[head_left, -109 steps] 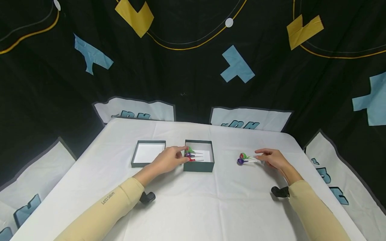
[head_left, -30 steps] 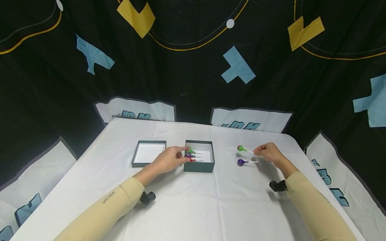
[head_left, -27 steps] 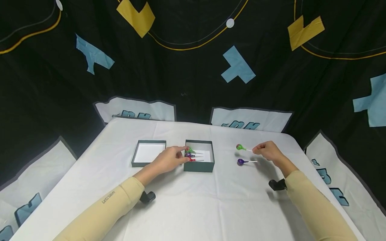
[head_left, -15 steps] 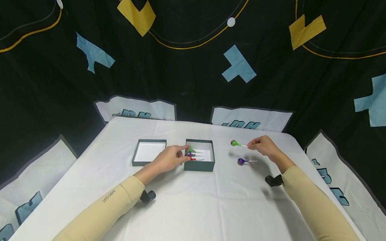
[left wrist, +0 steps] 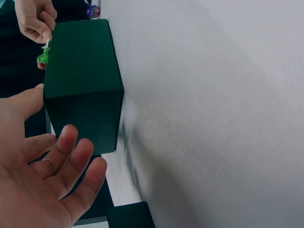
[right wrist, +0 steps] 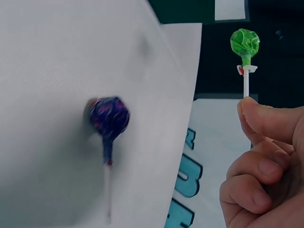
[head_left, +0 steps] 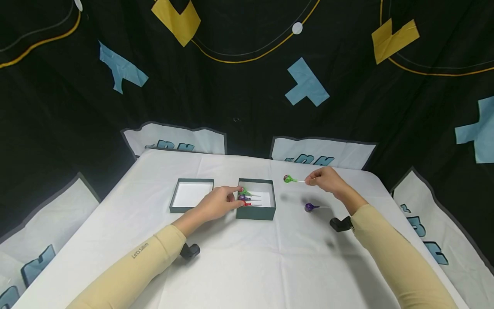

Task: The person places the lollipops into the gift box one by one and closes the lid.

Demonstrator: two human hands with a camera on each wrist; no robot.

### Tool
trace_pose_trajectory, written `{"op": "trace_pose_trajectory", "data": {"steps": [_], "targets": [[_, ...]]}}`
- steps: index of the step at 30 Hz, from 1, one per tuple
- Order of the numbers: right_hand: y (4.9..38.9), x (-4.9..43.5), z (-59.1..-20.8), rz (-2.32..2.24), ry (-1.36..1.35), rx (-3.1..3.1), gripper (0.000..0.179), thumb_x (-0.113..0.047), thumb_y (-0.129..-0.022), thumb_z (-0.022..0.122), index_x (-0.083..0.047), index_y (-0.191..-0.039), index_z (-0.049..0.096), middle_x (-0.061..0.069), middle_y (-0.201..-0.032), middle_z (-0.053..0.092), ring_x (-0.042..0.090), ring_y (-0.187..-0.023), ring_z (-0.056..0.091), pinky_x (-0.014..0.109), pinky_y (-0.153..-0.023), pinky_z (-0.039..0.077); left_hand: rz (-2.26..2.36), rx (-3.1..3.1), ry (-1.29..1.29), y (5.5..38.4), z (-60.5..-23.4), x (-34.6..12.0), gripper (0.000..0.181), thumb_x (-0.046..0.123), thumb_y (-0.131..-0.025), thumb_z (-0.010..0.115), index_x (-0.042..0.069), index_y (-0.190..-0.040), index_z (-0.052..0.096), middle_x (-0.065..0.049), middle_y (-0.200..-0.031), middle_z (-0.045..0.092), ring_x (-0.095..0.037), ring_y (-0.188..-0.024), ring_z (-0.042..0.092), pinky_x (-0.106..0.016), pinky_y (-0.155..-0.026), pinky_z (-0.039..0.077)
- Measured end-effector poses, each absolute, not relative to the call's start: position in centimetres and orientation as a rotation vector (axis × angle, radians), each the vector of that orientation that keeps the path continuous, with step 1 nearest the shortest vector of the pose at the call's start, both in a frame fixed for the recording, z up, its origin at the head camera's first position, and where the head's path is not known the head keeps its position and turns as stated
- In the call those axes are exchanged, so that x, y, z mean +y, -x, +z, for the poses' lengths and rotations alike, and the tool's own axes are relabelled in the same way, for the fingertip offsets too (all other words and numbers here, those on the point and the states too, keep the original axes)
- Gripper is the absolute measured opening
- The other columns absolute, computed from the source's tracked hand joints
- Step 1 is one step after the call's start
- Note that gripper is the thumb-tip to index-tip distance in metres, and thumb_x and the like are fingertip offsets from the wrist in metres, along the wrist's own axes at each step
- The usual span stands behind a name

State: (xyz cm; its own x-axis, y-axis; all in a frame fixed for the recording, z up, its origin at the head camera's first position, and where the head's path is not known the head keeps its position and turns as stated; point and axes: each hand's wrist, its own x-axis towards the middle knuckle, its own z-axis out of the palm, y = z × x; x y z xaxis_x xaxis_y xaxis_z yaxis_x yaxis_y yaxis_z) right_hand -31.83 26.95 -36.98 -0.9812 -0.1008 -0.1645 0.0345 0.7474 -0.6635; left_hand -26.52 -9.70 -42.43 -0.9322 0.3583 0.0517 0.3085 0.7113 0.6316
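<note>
A person's two tan sleeves, the left one (head_left: pixel 135 262) and the right one (head_left: pixel 397 253), reach in from the near edge over a table with a white cloth (head_left: pixel 231 270). A black device sits at each wrist, one on the left (head_left: pixel 189 252) and one on the right (head_left: pixel 340 224).

Beyond them, a purple lollipop (head_left: pixel 310 207) lies on the cloth to the right, its head to the left and its stick to the right. Level with it, the left hand (head_left: pixel 216 204) has its thumb and index finger at the left rim of a dark green box (head_left: pixel 255 213), the other fingers loosely bent; whether it really clasps the wall, I cannot tell.

Inside the box, along its left side, lie three lollipops from near to far: red (head_left: pixel 247 204), purple and green. A shallow white-lined tray (head_left: pixel 179 210) stands apart to the left.

Farther back on the right, the right hand (head_left: pixel 327 179) pinches the stick of another green lollipop (head_left: pixel 287 178) between thumb and index finger, holding it above the cloth, head to the left, right of the box. At the far side hangs a black backdrop (head_left: pixel 247 103).
</note>
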Motion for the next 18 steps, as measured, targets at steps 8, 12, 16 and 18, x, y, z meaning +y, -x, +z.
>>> {"op": "trace_pose_trajectory", "data": {"steps": [8,12,16,18], "targets": [[32.2,25.0,-36.2,-1.033,0.114,2.764,0.019,-0.018,-0.098,0.065,-0.004,-0.106,0.074,0.016,-0.119,0.071,0.034,-0.119,0.058,0.058,-0.104,0.04,1.035,2.823,-0.578,26.6,-42.1,-9.8,0.062,0.036,-0.092,0.074,0.013,-0.146,0.055,0.002,-0.079,0.062,-0.012,-0.062,0.049,-0.028,-0.054,0.038],[32.5,24.0,-36.1,-1.019,0.153,2.755,0.018,-0.016,-0.097,0.065,-0.003,-0.105,0.074,0.015,-0.117,0.071,0.033,-0.118,0.058,0.058,-0.107,0.04,1.011,2.834,-0.587,26.7,-42.2,-9.8,0.061,0.036,-0.092,0.074,0.013,-0.145,0.056,0.002,-0.078,0.061,-0.012,-0.064,0.05,-0.029,-0.056,0.039],[32.8,23.0,-36.0,-1.018,0.171,2.739,0.016,-0.013,-0.096,0.065,-0.002,-0.103,0.074,0.014,-0.114,0.071,0.032,-0.118,0.058,0.059,-0.109,0.039,1.01,2.829,-0.579,26.7,-42.2,-9.8,0.061,0.035,-0.092,0.074,0.013,-0.146,0.055,0.002,-0.079,0.061,-0.013,-0.065,0.05,-0.03,-0.057,0.039],[32.8,22.3,-35.9,-1.012,0.173,2.743,0.014,-0.013,-0.096,0.066,-0.003,-0.101,0.075,0.014,-0.112,0.071,0.032,-0.118,0.059,0.059,-0.109,0.039,1.009,2.828,-0.572,26.7,-42.2,-9.8,0.061,0.035,-0.092,0.074,0.013,-0.146,0.055,0.002,-0.079,0.061,-0.013,-0.065,0.05,-0.029,-0.057,0.039]]}}
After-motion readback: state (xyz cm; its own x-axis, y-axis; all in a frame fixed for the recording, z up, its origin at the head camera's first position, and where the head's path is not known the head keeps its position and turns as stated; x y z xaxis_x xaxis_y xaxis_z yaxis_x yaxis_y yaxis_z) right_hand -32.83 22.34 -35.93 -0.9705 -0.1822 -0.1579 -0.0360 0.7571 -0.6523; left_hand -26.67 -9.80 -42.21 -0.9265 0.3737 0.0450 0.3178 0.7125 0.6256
